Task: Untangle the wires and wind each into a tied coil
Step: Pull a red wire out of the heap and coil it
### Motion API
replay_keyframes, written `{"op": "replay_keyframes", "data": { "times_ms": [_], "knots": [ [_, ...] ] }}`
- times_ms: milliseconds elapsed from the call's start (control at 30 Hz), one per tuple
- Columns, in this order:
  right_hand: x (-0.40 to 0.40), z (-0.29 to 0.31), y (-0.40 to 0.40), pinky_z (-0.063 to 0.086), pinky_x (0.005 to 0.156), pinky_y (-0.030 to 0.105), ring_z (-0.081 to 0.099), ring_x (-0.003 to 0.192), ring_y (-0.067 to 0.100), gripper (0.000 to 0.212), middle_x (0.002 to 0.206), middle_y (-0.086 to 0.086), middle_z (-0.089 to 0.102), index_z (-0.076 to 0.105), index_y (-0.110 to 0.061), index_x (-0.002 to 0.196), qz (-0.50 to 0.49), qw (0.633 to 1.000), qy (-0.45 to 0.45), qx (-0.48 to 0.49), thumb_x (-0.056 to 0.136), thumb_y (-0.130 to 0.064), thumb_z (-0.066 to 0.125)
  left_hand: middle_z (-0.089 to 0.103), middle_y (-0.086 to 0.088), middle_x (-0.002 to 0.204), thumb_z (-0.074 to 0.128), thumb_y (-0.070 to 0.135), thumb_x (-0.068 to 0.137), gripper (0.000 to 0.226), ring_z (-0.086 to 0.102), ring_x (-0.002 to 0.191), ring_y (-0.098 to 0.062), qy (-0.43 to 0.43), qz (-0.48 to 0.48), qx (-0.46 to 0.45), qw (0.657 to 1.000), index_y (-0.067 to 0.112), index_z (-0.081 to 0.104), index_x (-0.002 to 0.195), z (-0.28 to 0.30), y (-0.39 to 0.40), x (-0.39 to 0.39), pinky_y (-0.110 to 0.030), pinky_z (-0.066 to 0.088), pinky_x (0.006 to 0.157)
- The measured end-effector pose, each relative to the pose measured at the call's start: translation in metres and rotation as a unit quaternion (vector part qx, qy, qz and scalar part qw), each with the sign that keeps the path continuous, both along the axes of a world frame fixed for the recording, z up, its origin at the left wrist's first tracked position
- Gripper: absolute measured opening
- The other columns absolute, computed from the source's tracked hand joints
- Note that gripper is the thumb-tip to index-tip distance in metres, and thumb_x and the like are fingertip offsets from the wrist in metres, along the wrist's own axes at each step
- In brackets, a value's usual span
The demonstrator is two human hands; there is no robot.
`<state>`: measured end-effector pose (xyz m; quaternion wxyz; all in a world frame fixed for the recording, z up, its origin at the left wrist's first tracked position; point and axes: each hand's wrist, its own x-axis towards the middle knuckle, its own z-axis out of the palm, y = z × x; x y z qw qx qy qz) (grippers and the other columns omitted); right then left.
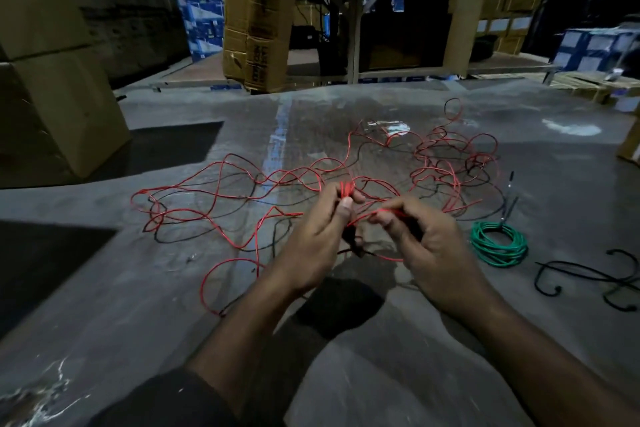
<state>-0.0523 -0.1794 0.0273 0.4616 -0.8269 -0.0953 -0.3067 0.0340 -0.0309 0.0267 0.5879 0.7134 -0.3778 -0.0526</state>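
A long red wire (221,166) lies tangled with a black wire (280,236) in loose loops across the grey floor. My left hand (318,236) pinches a small bunch of red wire loops (347,191) between thumb and fingers. My right hand (426,246) sits just to its right and pinches a strand of the red wire that runs toward the bunch. A wound green wire coil (498,243) rests on the floor to the right of my right hand.
Another loose black wire (595,276) lies at the far right. A thin dark probe-like piece (509,196) rests behind the green coil. Cardboard boxes (52,87) stand at the left, tall cartons (256,17) and shelving at the back.
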Motion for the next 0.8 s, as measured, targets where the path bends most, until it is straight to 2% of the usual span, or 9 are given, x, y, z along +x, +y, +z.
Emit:
{"op": "replay_keyframes", "data": {
  "times_ms": [67,133,267,400,467,567,633,700,800],
  "knots": [
    [-0.002,0.004,-0.004,0.053,0.066,0.026,0.064,0.077,0.009,0.006,0.083,-0.007,0.066,0.063,-0.029,0.094,-0.065,0.996,-0.051,0.030,0.089,-0.033,0.065,0.050,-0.011,0.084,0.036,0.021,0.107,0.026,0.049,0.067,-0.009,0.029,0.003,0.022,0.999,0.006,0.057,0.109,0.002,-0.003,-0.007,-0.022,0.049,0.063],
    [-0.002,0.005,-0.008,0.050,0.060,0.025,0.057,0.068,0.009,0.022,0.078,-0.003,0.061,0.061,-0.023,0.093,-0.127,0.988,-0.075,0.043,0.081,-0.034,0.075,0.046,-0.008,0.083,0.037,0.020,0.107,0.028,0.043,0.066,-0.008,0.064,0.007,0.017,0.998,0.000,0.057,0.108,0.004,-0.003,-0.008,-0.016,0.041,0.056],
    [-0.002,0.007,-0.014,0.054,0.064,0.031,0.058,0.073,0.010,0.027,0.084,-0.006,0.060,0.060,-0.018,0.094,-0.162,0.985,-0.065,-0.003,0.080,-0.035,0.077,0.039,0.005,0.068,0.037,0.028,0.106,0.038,0.035,0.060,-0.012,0.096,-0.026,-0.002,0.995,0.030,0.069,0.086,0.009,-0.002,-0.009,-0.022,0.029,0.051],
    [0.002,0.006,-0.022,0.054,0.075,0.035,0.059,0.089,0.011,0.024,0.095,-0.001,0.058,0.062,-0.013,0.098,-0.185,0.979,-0.078,-0.033,0.088,-0.034,0.068,0.025,0.003,0.064,0.034,0.036,0.104,0.039,0.016,0.056,-0.019,0.178,-0.122,-0.061,0.975,0.023,0.068,0.088,0.012,-0.002,-0.011,-0.030,0.015,0.051],
    [0.003,0.007,-0.026,0.053,0.074,0.029,0.058,0.089,0.012,0.026,0.096,0.001,0.057,0.063,-0.011,0.098,-0.200,0.975,-0.088,-0.042,0.088,-0.035,0.068,0.020,0.000,0.065,0.035,0.022,0.104,0.030,0.013,0.056,-0.019,0.230,-0.169,-0.087,0.954,0.012,0.062,0.096,0.014,-0.002,-0.013,-0.030,0.013,0.049],
    [0.004,0.008,-0.028,0.048,0.071,0.017,0.057,0.086,0.011,0.031,0.096,0.002,0.056,0.062,-0.012,0.098,-0.211,0.973,-0.086,-0.036,0.086,-0.041,0.068,0.019,0.002,0.062,0.036,0.016,0.100,0.023,0.012,0.052,-0.015,0.319,-0.235,-0.126,0.909,0.010,0.057,0.093,0.017,-0.001,-0.012,-0.027,0.012,0.047],
    [0.005,0.006,-0.028,0.046,0.065,0.020,0.055,0.079,0.011,0.035,0.089,-0.001,0.056,0.060,-0.016,0.094,-0.216,0.974,-0.062,-0.032,0.086,-0.050,0.064,0.022,0.005,0.057,0.036,0.017,0.102,0.021,0.018,0.044,-0.008,0.371,-0.295,-0.164,0.865,0.010,0.054,0.093,0.016,0.000,-0.009,-0.021,0.015,0.041],
    [0.008,0.003,-0.028,0.042,0.056,0.026,0.050,0.066,0.010,0.040,0.076,-0.006,0.055,0.059,-0.020,0.087,-0.174,0.985,0.001,-0.004,0.087,-0.060,0.057,0.034,0.008,0.053,0.033,0.020,0.103,0.023,0.033,0.039,-0.005,0.410,-0.308,-0.201,0.835,0.011,0.051,0.093,0.015,0.001,-0.004,-0.018,0.023,0.040],
    [0.011,0.001,-0.018,0.032,0.045,0.020,0.038,0.048,0.005,0.045,0.057,-0.010,0.044,0.056,-0.017,0.078,0.022,0.976,0.173,0.129,0.088,-0.060,0.052,0.049,0.008,0.057,0.030,0.023,0.104,0.026,0.052,0.046,-0.006,0.446,-0.282,-0.261,0.808,0.015,0.051,0.092,0.012,0.003,0.001,-0.017,0.042,0.046]
  ]
}}
